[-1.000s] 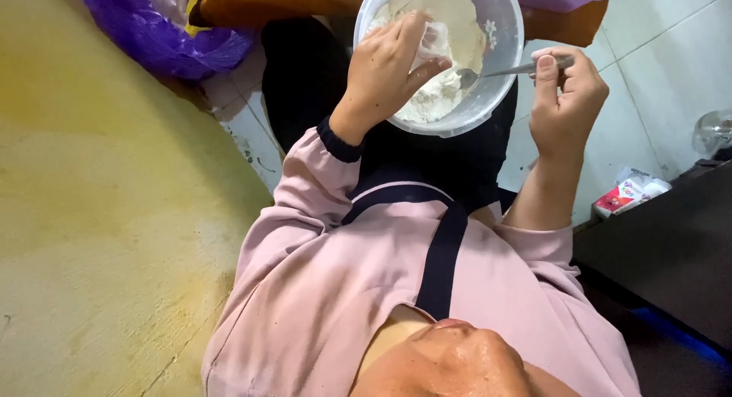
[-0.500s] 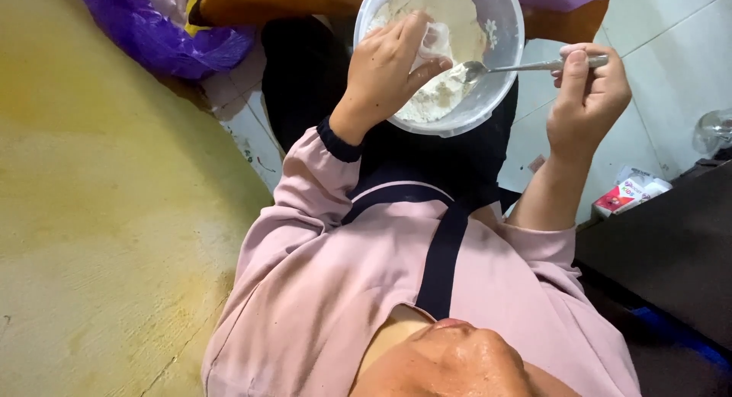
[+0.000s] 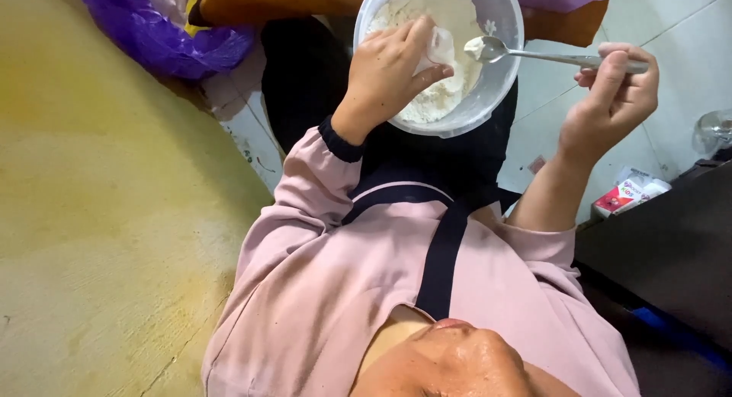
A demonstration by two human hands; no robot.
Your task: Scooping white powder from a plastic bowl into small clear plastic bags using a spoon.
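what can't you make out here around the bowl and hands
- Head view: far rim of the bowl is cut off by the top edge.
- The left hand hides most of the small white thing it holds.
- The right hand covers the spoon handle's end.

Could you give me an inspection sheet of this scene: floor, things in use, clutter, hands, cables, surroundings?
Surface: pale tiled floor, yellowish wall at the left.
Things in use: clear plastic bowl of white flour; metal spoon carrying flour; small whitish plastic piece, kind unclear.
Clutter: purple plastic bag; small red and white carton; clear glass object.
Hands: left hand over the bowl, fingers pinching the plastic piece; right hand gripping the spoon handle.
Cables: nothing seen.
Surroundings: dark furniture at the right.
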